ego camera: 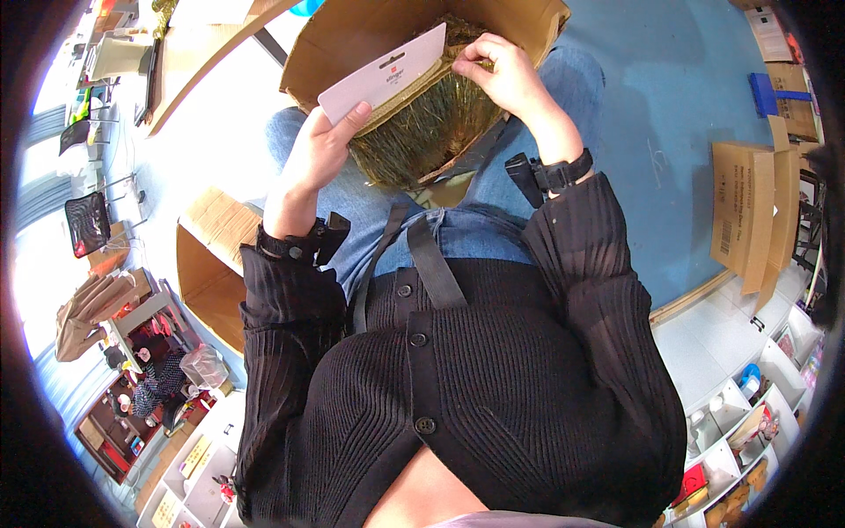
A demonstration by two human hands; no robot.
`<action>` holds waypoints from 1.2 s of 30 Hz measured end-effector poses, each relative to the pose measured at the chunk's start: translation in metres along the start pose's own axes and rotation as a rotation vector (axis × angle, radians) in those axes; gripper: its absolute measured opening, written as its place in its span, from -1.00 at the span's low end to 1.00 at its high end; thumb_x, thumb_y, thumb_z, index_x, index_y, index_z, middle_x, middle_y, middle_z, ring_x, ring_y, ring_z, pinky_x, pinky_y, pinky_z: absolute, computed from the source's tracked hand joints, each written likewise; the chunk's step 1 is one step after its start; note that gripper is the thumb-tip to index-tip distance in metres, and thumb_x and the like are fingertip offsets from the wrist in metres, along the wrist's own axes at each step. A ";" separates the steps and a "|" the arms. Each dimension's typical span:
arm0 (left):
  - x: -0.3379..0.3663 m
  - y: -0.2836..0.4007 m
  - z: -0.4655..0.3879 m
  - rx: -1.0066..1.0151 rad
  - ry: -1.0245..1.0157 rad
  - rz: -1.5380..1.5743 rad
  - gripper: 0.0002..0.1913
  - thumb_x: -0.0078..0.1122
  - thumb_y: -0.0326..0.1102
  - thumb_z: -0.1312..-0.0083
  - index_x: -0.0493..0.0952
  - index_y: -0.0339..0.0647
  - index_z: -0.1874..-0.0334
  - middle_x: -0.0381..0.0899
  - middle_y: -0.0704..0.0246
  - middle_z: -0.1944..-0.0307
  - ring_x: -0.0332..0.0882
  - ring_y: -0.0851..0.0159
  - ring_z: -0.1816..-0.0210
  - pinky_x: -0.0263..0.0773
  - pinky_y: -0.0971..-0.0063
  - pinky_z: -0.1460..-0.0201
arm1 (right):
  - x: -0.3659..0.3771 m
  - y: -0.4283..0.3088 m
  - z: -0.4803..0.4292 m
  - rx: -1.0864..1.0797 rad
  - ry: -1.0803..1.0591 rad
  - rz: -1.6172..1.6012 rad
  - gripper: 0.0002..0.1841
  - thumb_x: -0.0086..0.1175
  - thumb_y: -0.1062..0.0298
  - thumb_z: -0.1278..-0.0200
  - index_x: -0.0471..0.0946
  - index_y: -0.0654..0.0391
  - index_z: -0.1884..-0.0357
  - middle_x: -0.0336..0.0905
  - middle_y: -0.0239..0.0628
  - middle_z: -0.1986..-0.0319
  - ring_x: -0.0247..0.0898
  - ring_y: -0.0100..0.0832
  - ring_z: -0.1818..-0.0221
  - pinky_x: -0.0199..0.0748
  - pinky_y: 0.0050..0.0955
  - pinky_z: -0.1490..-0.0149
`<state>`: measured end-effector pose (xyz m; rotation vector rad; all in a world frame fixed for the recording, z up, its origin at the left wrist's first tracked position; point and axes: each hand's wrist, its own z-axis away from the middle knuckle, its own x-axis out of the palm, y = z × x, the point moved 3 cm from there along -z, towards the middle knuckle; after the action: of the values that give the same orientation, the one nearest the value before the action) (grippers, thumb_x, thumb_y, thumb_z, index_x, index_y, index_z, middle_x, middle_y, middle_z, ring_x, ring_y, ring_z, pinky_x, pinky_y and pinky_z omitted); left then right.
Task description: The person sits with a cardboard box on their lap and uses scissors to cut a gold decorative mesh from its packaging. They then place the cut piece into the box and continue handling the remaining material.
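Note:
My left hand [330, 142] grips the lower left end of a pale printed header card [389, 69] with a slot near its top edge. Below the card hangs a wide bundle of dark green and gold strands, perhaps a tinsel fringe [422, 125]. At the card's right end, my right hand [495, 69] pinches some gold strands between thumb and fingertips. The bundle lies over an open cardboard box [330, 46] between my knees, and more strands show inside the box. What lies deeper in the box is hidden.
An open cardboard box [214, 264] stands at my left. Another carton [743, 204] with open flaps is on the right, near a blue object [764, 96]. A wooden table edge [204, 69] runs across the upper left. White compartment shelves [726, 422] hold small items at the lower right.

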<state>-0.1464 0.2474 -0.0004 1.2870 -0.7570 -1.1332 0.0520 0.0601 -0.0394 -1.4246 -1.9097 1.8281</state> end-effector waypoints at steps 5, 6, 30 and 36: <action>0.001 -0.001 0.000 -0.019 -0.030 0.098 -0.57 0.09 -0.17 -0.51 0.46 -0.39 -0.25 0.58 0.23 -0.14 0.44 0.30 -0.19 0.32 0.44 -0.28 | 0.002 0.002 -0.001 0.008 0.001 0.010 -0.78 0.39 0.30 -0.13 0.66 0.22 0.31 0.64 -0.20 0.30 0.62 -0.23 0.22 0.55 -0.35 0.10; 0.002 -0.001 0.000 -0.020 -0.036 0.114 -0.56 0.09 -0.18 -0.51 0.45 -0.39 -0.26 0.57 0.22 -0.15 0.44 0.29 -0.20 0.32 0.44 -0.28 | 0.003 0.002 0.000 -0.006 0.004 0.028 -0.79 0.39 0.30 -0.13 0.66 0.22 0.31 0.64 -0.20 0.30 0.62 -0.23 0.22 0.55 -0.35 0.09; -0.015 -0.014 0.004 -0.097 -0.070 0.650 -0.56 0.17 -0.35 -0.43 0.40 -0.40 -0.29 0.54 0.15 -0.20 0.50 0.19 -0.22 0.39 0.29 -0.31 | -0.011 -0.027 0.007 -0.080 -0.092 -0.153 -0.82 0.36 0.36 -0.19 0.61 0.20 0.27 0.57 -0.41 0.35 0.52 -0.55 0.25 0.49 -0.52 0.10; -0.017 -0.014 0.003 -0.086 -0.062 0.655 -0.57 0.16 -0.35 -0.43 0.40 -0.40 -0.29 0.52 0.16 -0.22 0.48 0.20 -0.24 0.36 0.32 -0.33 | -0.016 -0.043 0.006 -0.135 -0.122 -0.141 -0.82 0.40 0.40 -0.11 0.61 0.16 0.30 0.57 -0.41 0.38 0.53 -0.50 0.27 0.50 -0.52 0.12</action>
<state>-0.1577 0.2637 -0.0112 0.8339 -1.0645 -0.6623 0.0345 0.0524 0.0029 -1.2041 -2.1703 1.7893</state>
